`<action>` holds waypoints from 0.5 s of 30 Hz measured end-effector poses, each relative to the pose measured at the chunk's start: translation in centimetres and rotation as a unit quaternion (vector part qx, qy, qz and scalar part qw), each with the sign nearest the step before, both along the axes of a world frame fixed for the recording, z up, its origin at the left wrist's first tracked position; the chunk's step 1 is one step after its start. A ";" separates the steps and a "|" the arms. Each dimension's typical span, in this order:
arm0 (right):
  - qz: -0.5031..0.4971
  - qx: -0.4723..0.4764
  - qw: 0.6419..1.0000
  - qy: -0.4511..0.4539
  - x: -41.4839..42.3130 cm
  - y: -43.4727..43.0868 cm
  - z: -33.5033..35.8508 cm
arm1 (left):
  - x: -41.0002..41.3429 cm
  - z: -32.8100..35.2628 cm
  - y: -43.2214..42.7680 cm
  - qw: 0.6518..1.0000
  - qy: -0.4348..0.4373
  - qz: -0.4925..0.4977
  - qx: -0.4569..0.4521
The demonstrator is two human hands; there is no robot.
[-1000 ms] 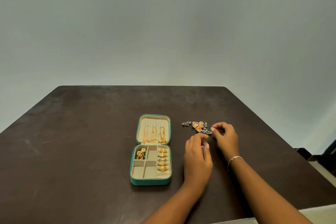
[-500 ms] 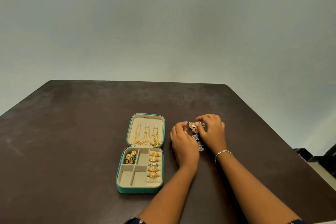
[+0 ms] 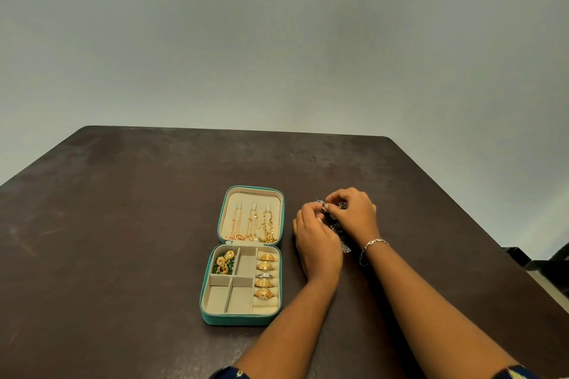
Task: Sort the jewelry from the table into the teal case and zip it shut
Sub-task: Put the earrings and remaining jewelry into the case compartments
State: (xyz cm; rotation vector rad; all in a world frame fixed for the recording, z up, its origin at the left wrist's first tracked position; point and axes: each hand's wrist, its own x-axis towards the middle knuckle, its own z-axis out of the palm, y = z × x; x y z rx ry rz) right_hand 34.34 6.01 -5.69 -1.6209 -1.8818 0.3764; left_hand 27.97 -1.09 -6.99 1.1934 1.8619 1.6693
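Both forearms extend forward from the lower edge of the view, bare to the elbow, and converge. Left hand [image 3: 317, 240]: back of hand up, fingers curled, fingertips pinched together. Right hand [image 3: 354, 214]: slightly further forward, knuckles up, fingers curled inward. The fingertips of the two hands meet. Whether either one grips anything cannot be determined.

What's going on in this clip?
A person is packing jewelry into an open teal case on a dark table. The left hand and right hand are both working at a small silvery cluster of jewelry right of the case. Necklaces, rings and earrings are already inside.
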 end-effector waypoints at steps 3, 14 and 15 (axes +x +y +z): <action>-0.004 -0.001 0.999 -0.037 -0.3 0.0 0.5 | -0.1 -0.1 0.0 1.000 -0.006 0.003 0.003; -0.008 -0.004 1.000 0.009 0.1 0.1 1.4 | -0.2 0.2 -0.1 1.000 -0.025 -0.004 0.005; -0.004 -0.002 0.999 0.042 0.3 -0.1 1.6 | -0.2 0.2 -0.1 1.000 -0.026 -0.005 0.005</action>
